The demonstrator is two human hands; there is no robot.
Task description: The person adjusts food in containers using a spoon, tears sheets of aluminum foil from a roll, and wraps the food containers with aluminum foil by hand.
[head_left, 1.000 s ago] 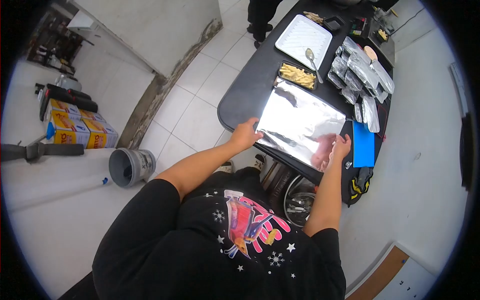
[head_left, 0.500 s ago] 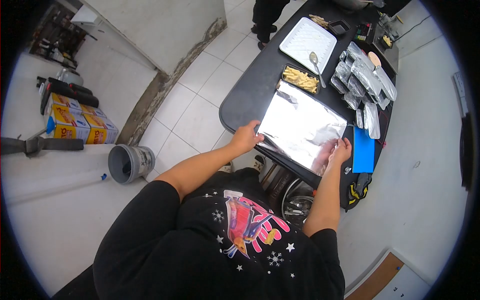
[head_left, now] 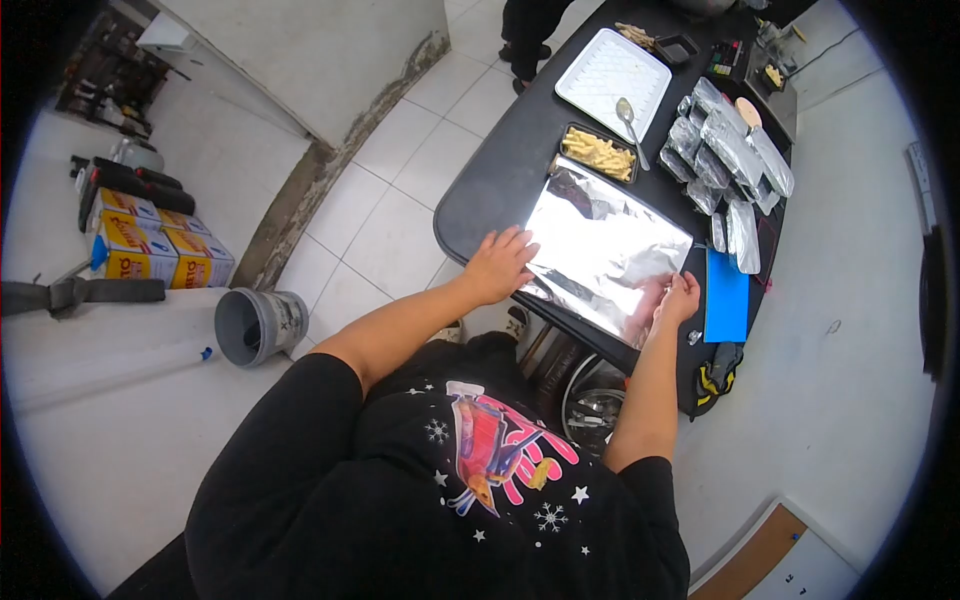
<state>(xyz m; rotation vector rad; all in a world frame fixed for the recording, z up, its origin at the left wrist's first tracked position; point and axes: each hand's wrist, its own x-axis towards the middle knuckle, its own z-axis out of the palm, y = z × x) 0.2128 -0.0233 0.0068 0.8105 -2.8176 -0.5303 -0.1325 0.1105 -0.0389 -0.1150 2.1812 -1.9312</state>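
Observation:
A sheet of aluminium foil [head_left: 610,245] lies on the black table [head_left: 490,190] in front of me. My left hand [head_left: 502,266] rests at the foil's left edge, its fingers stretched out and slightly apart. At the right edge, the fingers of my right hand [head_left: 679,298] are closed on the foil. Just beyond the sheet stands a black tray of pale yellow sticks [head_left: 598,153], uncovered. A metal spoon [head_left: 627,115] lies partly on a white tray [head_left: 590,85] behind it.
Foil-wrapped packs [head_left: 725,150] are heaped on the table's right side. A blue sheet [head_left: 726,295] lies near the wall. On the floor at left are a grey bucket [head_left: 240,325] and yellow-and-white boxes [head_left: 140,250]. Another person's legs [head_left: 525,40] show beyond the table.
My left hand has gone from gripping the foil's near-left corner to lying with outstretched fingers slightly farther up its left edge. My right hand stays at the right edge.

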